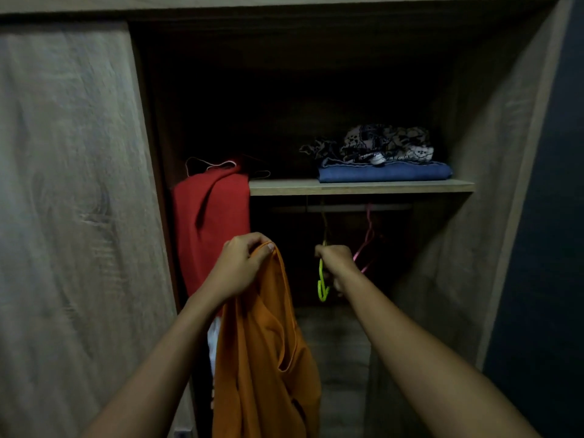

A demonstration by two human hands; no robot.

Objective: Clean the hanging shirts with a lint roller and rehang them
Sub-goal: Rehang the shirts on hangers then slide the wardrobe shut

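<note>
left hand (241, 267): fingers pinching the orange shirt (262, 358) by its top edge
right hand (336, 262): curled round a neon green hanger (322, 284), under the rail (347, 208)
shelf (360, 186): 2 folded garments stacked

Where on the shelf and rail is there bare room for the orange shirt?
The shelf is bare between the red garment and the folded blue cloth. The rail looks free left of the green hanger gripped by the right hand; a pink hanger crowds its right.
</note>
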